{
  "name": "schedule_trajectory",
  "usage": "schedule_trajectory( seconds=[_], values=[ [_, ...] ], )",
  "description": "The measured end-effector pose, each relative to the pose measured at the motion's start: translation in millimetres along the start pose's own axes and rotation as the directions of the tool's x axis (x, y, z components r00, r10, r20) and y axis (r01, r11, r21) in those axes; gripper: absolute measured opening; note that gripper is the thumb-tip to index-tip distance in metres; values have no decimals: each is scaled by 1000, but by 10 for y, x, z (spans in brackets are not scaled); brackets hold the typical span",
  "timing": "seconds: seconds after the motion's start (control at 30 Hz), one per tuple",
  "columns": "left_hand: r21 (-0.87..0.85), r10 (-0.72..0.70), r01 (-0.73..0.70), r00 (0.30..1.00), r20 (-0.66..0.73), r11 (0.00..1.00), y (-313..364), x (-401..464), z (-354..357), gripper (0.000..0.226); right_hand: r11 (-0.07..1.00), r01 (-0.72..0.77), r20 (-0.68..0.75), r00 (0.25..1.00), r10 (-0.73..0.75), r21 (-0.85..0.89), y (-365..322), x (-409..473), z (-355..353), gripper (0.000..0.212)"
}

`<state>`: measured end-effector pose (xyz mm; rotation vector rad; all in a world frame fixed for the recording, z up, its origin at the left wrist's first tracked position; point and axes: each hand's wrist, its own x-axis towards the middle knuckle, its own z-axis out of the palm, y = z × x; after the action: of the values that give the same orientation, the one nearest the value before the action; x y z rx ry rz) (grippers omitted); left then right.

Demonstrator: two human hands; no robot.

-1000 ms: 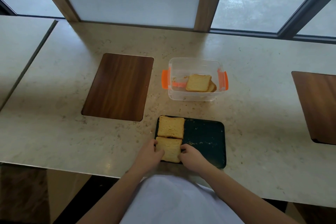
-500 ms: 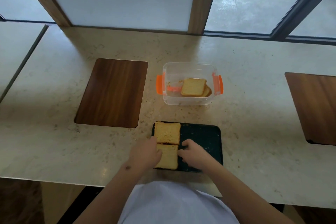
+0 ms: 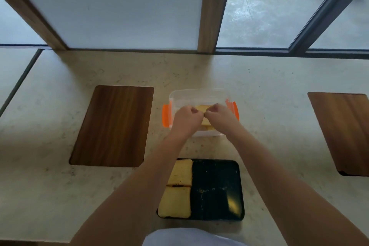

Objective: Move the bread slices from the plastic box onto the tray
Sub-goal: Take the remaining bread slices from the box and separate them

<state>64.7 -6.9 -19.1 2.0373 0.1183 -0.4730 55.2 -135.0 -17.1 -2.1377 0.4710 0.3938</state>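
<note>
A clear plastic box [image 3: 197, 94] with orange side clips stands at the middle of the counter. Both hands are inside it. My left hand [image 3: 186, 119] and my right hand [image 3: 220, 115] have their fingers closed on the edges of the top bread slice [image 3: 202, 108], which they mostly hide. Another slice shows below it at the box's near wall. Nearer to me lies a black tray [image 3: 217, 189]. Two slices rest on its left side, one [image 3: 180, 172] behind the other [image 3: 175, 201], edges touching.
A dark wooden inset panel [image 3: 113, 126] lies in the counter to the left, another [image 3: 343, 132] at the right edge. Windows and wooden posts stand behind the counter. The counter's near edge runs below the tray, by my white shirt.
Both hands left the near slice on the tray and reached forward into the box, where they now grip a slice. The camera view tilted, so the tray appears lower.
</note>
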Motion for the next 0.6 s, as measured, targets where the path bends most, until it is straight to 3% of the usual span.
schedule_trajectory(
  seconds=[0.07,0.1,0.17,0.3,0.37,0.4,0.5,0.6],
  values=[
    [-170,-209,224,973,100,960,36,187,99,16,998,-59,-28,998,59,-11,-39,201,-13,35],
    [-291,-324,354,935,147,889,58,265,145,16,996,-88,-47,995,87,-14,-49,281,-13,40],
    [-515,-502,557,826,258,652,92,399,221,12,989,-145,-75,987,141,-43,-36,415,-3,55],
    [-653,-550,678,706,447,339,145,580,343,18,961,-224,-59,974,217,-164,8,614,111,76],
    [-703,-535,709,614,580,51,127,648,396,29,940,-244,-58,970,237,-237,32,672,217,79],
    [-708,-548,706,585,598,-18,97,682,418,39,930,-258,-58,966,252,-261,54,688,271,79],
    [-656,-601,755,531,597,16,36,759,430,55,915,-309,-46,950,308,-259,141,697,396,79],
    [-560,-679,820,476,559,114,-24,805,443,43,905,-326,-24,943,332,-275,221,701,442,82]
  ],
)
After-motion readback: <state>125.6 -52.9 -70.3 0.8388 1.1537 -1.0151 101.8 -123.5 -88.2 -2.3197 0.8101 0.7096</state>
